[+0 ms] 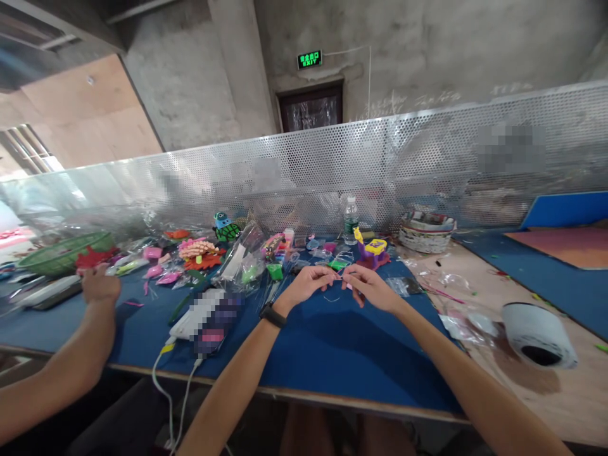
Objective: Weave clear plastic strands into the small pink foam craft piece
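Above the blue mat (332, 354), my left hand (311, 283) and my right hand (370, 288) meet with fingertips pinched. Between them is a small thin pinkish piece (339, 277), too small to name. A dark band circles my left wrist. Just below the fingers, a fine pale strand (331, 299) curves over the mat. Past my hands stands a purple and yellow clay model (373, 251), with a green clay piece (339, 263) beside it. Another green lump (274, 272) lies beyond my left hand.
A co-worker's hand (101, 285) is at the left, by red clay and a green basket (71, 253). A power bank with cables (197, 315) lies left of my arm. Behind stand a water bottle (350, 220) and paper basket (426, 232); a white cylinder (536, 332) lies right.
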Demonstrator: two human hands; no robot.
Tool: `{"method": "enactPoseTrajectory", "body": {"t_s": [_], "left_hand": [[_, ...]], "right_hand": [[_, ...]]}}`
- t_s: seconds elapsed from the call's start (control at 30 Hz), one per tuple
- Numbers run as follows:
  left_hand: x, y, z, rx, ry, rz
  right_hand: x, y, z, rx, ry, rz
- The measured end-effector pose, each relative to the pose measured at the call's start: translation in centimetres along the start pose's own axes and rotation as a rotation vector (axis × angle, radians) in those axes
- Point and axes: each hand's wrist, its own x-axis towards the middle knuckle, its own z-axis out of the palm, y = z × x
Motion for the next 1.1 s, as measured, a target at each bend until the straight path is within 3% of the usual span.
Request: {"method": "enactPoseTrajectory", "body": {"t_s": [0.17,0.33,0.43,0.57,0.63,0.73,0.83,0.97,1.1], "left_hand": [[-0.2,-1.0,0.8,-0.415,-0.086,-0.147],[-0.2,-1.1,2.1,-0.502,-0.068,-0.132],[0.0,-1.0,2.5,-0.379,0.064,-0.015],[-0.1,-1.0,2.9,0.063,0.38,0.149],[-0.4,-1.1,2.9,0.282,0.466,0.223],[-0.6,-1.3,2.8,0.517,0.486,0.322],[-0.6,-1.4,2.6,0.589,0.465,0.331],[-0.4,-0.9,2.4,0.492,0.405,0.26],[-0.2,-0.2,1.9,0.232,0.315,0.144]], "right_hand": [[-0.1,-0.1,0.0,0.056,-0.066,0.034],[-0.2,-0.2,-0.2,0.09,-0.05,0.01],[-0.1,-0.1,-0.5,0.072,0.031,0.01],[0.1,0.3,-0.5,0.062,0.084,0.019],[0.2,0.5,-0.3,0.074,0.093,0.011],[0.2,0.7,0.0,0.077,0.094,-0.012],[0.2,0.7,0.2,0.075,0.08,-0.024],[0.1,0.4,0.2,0.068,0.055,-0.029],[-0.1,0.3,-0.3,0.057,0.021,-0.016]]}}
